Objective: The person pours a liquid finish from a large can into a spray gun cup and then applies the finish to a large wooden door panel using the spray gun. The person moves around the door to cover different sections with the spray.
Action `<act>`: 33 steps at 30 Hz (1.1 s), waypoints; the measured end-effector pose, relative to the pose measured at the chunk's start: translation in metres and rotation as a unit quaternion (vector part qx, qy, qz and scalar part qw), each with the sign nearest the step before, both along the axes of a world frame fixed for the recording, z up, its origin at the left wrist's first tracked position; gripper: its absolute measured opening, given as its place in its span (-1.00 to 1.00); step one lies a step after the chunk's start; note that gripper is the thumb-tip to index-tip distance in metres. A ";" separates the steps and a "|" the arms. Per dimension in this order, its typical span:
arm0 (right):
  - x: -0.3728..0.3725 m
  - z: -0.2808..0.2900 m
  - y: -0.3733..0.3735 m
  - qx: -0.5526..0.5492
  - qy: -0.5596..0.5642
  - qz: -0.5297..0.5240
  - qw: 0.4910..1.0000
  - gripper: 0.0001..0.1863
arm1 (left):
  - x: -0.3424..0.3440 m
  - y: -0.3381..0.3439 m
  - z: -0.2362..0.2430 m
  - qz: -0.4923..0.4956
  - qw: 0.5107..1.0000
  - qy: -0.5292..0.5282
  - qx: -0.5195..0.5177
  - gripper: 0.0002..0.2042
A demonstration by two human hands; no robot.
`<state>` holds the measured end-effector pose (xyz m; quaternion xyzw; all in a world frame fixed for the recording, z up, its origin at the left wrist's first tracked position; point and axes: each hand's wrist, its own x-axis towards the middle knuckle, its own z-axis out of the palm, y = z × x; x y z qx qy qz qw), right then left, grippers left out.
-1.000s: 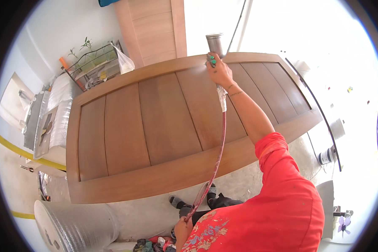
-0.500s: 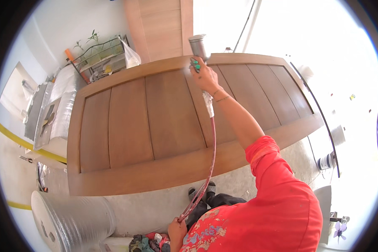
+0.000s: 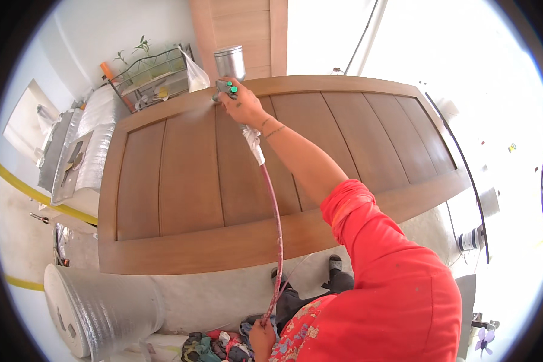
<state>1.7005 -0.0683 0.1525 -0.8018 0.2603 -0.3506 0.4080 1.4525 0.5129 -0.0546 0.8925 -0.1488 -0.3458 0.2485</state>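
My right hand (image 3: 242, 105) is closed round a spray gun (image 3: 225, 89) with green knobs and a metal cup (image 3: 230, 63) on top. It is held over the far edge of a brown wooden door (image 3: 190, 175), which lies flat with several long panels. A faint mist shows beside the nozzle. From the gun's taped handle, a reddish hose (image 3: 276, 220) hangs down toward my body. Low in the view, my left hand (image 3: 262, 339) grips that hose near my waist. Its fingers are partly hidden.
A large roll of bubble wrap (image 3: 111, 308) stands at the lower left, with a heap of cloths (image 3: 214, 347) beside it. Behind the door's far left are a metal rack (image 3: 154, 78) and a wrapped bench (image 3: 96, 130). A can (image 3: 469, 240) sits at the right.
My right hand has swept the spray gun leftward along the door's far edge, and the hose has swung left with it. My left hand still holds the hose. One foot has shifted right.
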 end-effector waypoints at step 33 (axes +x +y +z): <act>-0.589 0.000 -0.377 -0.140 0.252 -0.293 0.912 -0.46 | -0.298 -0.325 0.047 -0.256 0.963 -0.069 0.058 -0.56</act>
